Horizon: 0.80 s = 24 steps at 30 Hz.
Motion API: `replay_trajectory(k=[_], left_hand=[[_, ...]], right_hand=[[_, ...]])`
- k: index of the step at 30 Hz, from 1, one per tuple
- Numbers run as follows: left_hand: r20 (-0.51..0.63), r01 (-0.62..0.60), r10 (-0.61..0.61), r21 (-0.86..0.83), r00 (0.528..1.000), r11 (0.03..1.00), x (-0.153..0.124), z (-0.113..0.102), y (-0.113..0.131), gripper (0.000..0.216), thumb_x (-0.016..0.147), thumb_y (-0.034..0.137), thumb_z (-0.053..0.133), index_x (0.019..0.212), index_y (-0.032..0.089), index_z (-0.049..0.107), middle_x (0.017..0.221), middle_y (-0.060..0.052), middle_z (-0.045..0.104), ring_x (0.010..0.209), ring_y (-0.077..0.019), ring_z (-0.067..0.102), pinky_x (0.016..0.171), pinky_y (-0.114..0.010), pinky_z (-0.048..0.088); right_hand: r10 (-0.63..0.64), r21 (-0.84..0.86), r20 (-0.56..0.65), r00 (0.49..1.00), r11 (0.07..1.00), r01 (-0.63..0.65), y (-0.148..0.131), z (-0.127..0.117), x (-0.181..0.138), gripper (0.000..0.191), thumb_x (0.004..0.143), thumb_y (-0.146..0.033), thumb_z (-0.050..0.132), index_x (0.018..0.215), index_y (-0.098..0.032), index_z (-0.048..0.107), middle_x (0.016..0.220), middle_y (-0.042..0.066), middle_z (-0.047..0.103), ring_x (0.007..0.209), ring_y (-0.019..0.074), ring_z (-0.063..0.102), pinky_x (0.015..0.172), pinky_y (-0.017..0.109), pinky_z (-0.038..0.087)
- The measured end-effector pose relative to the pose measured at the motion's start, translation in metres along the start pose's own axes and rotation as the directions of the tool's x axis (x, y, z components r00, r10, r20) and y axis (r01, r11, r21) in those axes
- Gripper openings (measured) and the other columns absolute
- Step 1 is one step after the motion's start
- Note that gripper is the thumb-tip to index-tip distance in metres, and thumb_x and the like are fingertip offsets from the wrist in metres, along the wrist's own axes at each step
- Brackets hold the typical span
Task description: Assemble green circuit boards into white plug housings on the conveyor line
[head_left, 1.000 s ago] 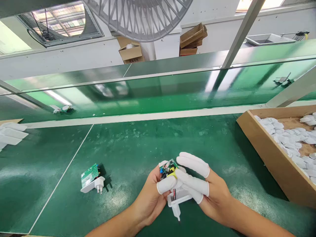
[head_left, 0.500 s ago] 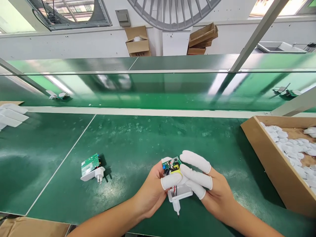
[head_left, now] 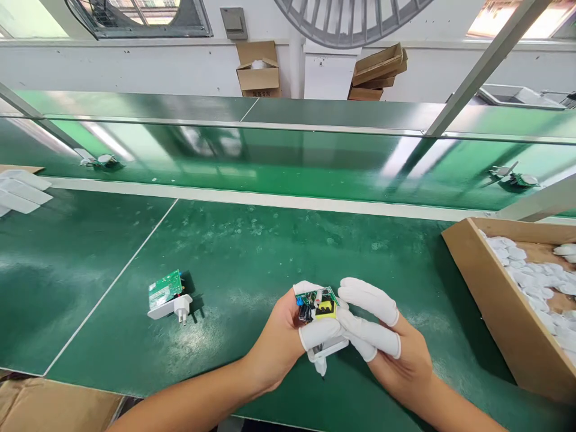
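A green tabletop [head_left: 252,252] is spreading across the lower frame, with open room lying to the left of the hands and a pale seam running diagonally through it. A cardboard tray [head_left: 490,300] is sitting at the right edge, filled with white finger cots [head_left: 531,276]. A stack of white plastic housings [head_left: 22,195] is resting at the far left edge, while an assembled plug adapter [head_left: 166,294] is lying left of centre, well apart from the hands. Near the bottom centre, the left hand [head_left: 276,342] and right hand [head_left: 400,360] are pressing together, pinching a small green circuit board [head_left: 317,306] above a white plug housing [head_left: 330,347], with thin wires joining them. White cotted fingertips [head_left: 369,302] are curving around both parts. The board is carrying a yellow-banded transformer [head_left: 326,309] and a black capacitor [head_left: 305,312].
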<state>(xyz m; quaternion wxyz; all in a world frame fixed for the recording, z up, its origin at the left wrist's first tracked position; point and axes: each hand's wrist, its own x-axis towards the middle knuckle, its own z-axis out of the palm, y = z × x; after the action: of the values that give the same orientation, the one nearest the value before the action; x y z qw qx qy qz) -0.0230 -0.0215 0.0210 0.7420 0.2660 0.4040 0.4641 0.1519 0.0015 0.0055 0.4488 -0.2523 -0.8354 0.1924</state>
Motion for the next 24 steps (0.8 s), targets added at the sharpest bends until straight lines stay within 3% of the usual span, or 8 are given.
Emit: replay_trajectory(k=[6,9,12,15,18,24], left_hand=[[0.017,-0.012,0.012,-0.023,1.000,1.000,-0.0030,0.0030,0.0013,0.027,0.065,0.021,0.075,0.085,0.018,0.058,0.078,0.000,0.065,0.064,-0.0107,0.060,0.060,-0.023,0.051],[-0.015,-0.013,0.012,-0.071,1.000,0.997,-0.0053,0.0043,0.0021,0.033,0.059,0.017,0.078,0.083,0.018,0.057,0.071,0.003,0.064,0.062,-0.0104,0.060,0.057,-0.022,0.051],[-0.035,0.000,-0.003,-0.090,0.999,0.996,-0.0062,0.0058,0.0027,0.033,0.057,0.016,0.079,0.081,0.018,0.056,0.070,0.003,0.064,0.065,-0.0103,0.060,0.059,-0.021,0.051],[-0.017,0.009,-0.011,-0.099,1.000,0.995,-0.0059,0.0069,0.0033,0.031,0.059,0.020,0.079,0.081,0.017,0.057,0.074,0.001,0.066,0.068,-0.0115,0.061,0.064,-0.024,0.053],[0.004,-0.006,0.007,-0.089,1.000,0.996,-0.0058,0.0064,0.0039,0.030,0.061,0.020,0.078,0.083,0.016,0.058,0.078,-0.001,0.067,0.071,-0.0121,0.062,0.067,-0.025,0.053],[-0.047,0.003,-0.006,-0.067,0.999,0.998,-0.0061,0.0043,0.0019,0.032,0.057,0.012,0.078,0.081,0.019,0.058,0.071,0.004,0.064,0.066,-0.0102,0.060,0.064,-0.021,0.051]], right_hand=[[-0.032,-0.127,-0.069,0.997,0.992,0.023,-0.0043,-0.0004,0.0001,0.043,0.079,0.000,0.053,0.118,-0.018,0.055,0.120,0.014,0.056,0.121,0.0283,0.046,0.090,0.043,0.051],[-0.043,-0.149,-0.012,0.999,0.988,0.041,-0.0056,0.0029,-0.0005,0.042,0.082,-0.004,0.049,0.123,-0.014,0.051,0.122,0.017,0.054,0.121,0.0287,0.047,0.091,0.044,0.050],[-0.062,-0.127,0.026,0.998,0.990,0.064,-0.0070,0.0027,-0.0007,0.039,0.082,-0.001,0.047,0.118,-0.014,0.055,0.117,0.016,0.058,0.122,0.0291,0.046,0.091,0.045,0.051],[-0.042,-0.108,-0.041,0.998,0.993,0.038,-0.0089,-0.0005,0.0004,0.037,0.079,0.001,0.051,0.110,-0.018,0.060,0.116,0.013,0.059,0.120,0.0282,0.049,0.087,0.041,0.053],[-0.003,-0.098,-0.086,0.996,0.995,-0.005,-0.0100,-0.0017,0.0021,0.042,0.077,0.000,0.054,0.114,-0.021,0.056,0.125,0.012,0.055,0.115,0.0276,0.053,0.086,0.041,0.054],[-0.013,-0.104,0.021,1.000,0.994,0.016,-0.0093,-0.0005,0.0023,0.046,0.080,-0.002,0.048,0.123,-0.020,0.053,0.122,0.013,0.057,0.119,0.0279,0.050,0.090,0.043,0.051]])
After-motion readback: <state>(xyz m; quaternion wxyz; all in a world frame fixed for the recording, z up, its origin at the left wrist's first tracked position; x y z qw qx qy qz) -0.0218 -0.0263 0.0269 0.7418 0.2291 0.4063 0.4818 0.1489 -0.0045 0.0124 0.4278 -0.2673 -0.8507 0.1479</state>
